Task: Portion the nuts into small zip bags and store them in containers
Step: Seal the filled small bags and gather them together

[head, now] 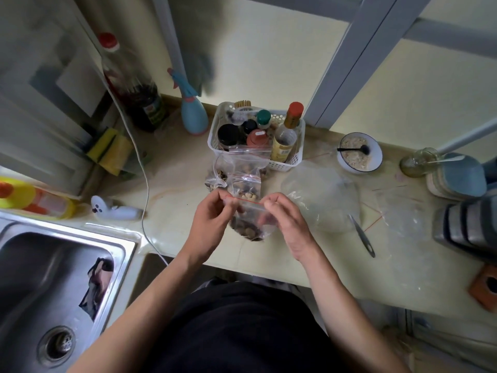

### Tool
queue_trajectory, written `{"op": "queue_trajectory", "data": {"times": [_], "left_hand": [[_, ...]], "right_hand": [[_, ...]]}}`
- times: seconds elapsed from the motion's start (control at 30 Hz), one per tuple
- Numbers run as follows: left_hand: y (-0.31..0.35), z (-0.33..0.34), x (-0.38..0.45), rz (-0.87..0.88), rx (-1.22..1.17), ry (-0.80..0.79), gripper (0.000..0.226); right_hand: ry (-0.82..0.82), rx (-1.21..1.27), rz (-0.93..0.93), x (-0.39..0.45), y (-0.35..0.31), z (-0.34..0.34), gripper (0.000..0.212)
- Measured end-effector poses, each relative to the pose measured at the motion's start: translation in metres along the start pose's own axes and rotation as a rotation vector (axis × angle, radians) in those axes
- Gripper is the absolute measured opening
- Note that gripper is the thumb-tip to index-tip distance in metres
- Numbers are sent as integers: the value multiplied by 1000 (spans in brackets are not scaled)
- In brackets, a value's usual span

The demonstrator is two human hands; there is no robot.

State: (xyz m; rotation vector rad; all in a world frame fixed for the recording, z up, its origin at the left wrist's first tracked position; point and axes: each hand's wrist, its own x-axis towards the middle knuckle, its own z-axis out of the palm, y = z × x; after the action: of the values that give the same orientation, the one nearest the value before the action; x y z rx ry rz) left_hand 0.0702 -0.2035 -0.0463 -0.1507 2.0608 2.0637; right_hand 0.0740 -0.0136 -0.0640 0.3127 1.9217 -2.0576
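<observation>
**Sealing a filled zip bag above the counter edge**

A small zip bag (251, 220) hangs between the two hands just over the front edge of the counter (172, 205), its nuts settled in the bottom so the red-lined zip strip at the top stays free of them. The left hand (212, 218) pinches the left end of that strip and the right hand (285, 220) pinches the right end, both sets of fingers curled onto the plastic. Held taut this way, the strip lies straight, which suggests the closing step is in hand; whether the seal is fully pressed cannot be told.

Just behind, other filled zip bags (242, 176) lie heaped against a white plastic basket (215, 130) of bottles and jars, apparently parked there as finished portions. To the right a large clear plastic bag (322, 195) lies slack on the counter, and a metal utensil (361, 235) rests beside it within the right hand's reach. Farther right stands a bowl (376, 152) with a black spoon. The steel sink (126, 254) lies to the left.
</observation>
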Motion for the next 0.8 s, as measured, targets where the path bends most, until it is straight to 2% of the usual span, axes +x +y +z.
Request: {"op": "queue_trajectory", "data": {"times": [0.07, 0.17, 0.47, 0.8], "left_hand": [[-2, 0, 1, -11, -13, -6, 19], [-8, 2, -1, -21, -14, -27, 17], [-25, 0, -4, -23, -5, 62, 18], [-32, -2, -11, -62, 10, 114, 17]], "right_hand": [[-70, -46, -19, -2, -1, 2, 17], [-72, -101, -31, 0, 1, 11, 10], [77, -479, -123, 1, 13, 17, 7], [211, -629, -96, -4, 28, 4, 4]]}}
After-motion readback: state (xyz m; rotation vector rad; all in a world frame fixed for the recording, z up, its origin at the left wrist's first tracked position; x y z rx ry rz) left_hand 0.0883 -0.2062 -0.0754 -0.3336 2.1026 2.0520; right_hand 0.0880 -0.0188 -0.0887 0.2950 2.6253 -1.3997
